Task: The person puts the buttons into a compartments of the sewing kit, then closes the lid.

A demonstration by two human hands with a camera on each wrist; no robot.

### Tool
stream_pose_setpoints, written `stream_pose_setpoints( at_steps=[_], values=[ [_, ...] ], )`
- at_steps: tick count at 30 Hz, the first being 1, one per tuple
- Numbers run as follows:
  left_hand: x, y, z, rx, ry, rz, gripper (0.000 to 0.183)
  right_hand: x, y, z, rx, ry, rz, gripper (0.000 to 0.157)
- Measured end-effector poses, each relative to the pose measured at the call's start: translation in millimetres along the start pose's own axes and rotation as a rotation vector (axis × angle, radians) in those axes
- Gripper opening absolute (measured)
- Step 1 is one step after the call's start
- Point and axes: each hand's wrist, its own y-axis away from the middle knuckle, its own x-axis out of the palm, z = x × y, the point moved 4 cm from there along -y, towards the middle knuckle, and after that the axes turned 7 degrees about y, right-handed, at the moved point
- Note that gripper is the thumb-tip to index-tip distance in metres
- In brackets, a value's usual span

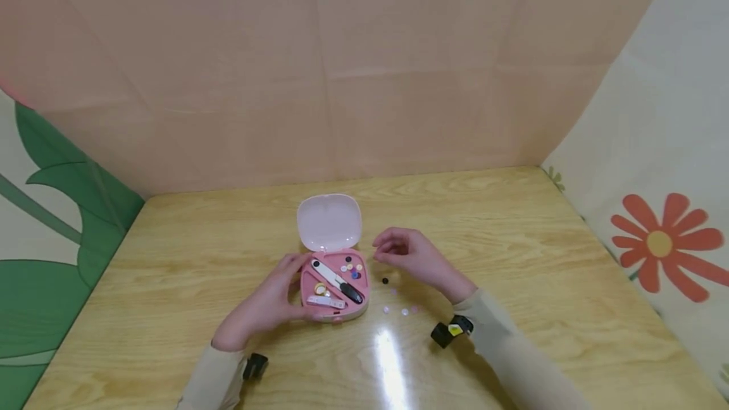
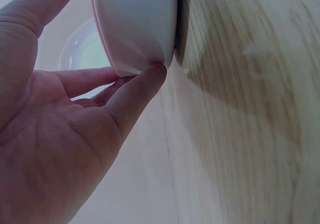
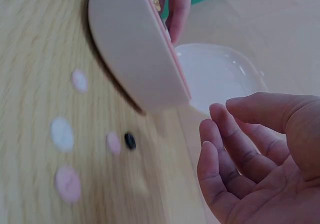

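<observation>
A small pink sewing box [image 1: 307,283] stands on the table, its pale lid [image 1: 329,221] swung open at the back. My left hand [image 1: 276,296] grips the box's left side, thumb at the front and fingers farther back; the left wrist view shows fingertips pressing its white wall [image 2: 137,24]. Inside lie a long white-and-black tool [image 1: 337,281], a white strip-like piece [image 1: 326,302], gold round items [image 1: 321,289] and several buttons [image 1: 352,269]. Right of the box, my right hand [image 1: 412,255] hovers with fingers loosely bent. Nothing shows between its thumb and fingertips [image 3: 218,112].
Loose buttons lie on the wooden table [image 1: 484,226] right of the box: a black button [image 3: 130,140], a white button [image 3: 62,134] and several pinkish ones, such as a pink button [image 3: 68,184]. A plain curtain [image 1: 319,81] hangs behind the table.
</observation>
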Motion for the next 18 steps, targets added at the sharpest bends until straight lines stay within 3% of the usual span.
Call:
stream_pose_setpoints(
  at_steps=[18],
  values=[
    [0.0, 0.1, -3.2, 0.028, 0.002, 0.000, 0.101, -12.8, 24, -27, 0.005, 0.032, 0.120, 0.018]
  ],
)
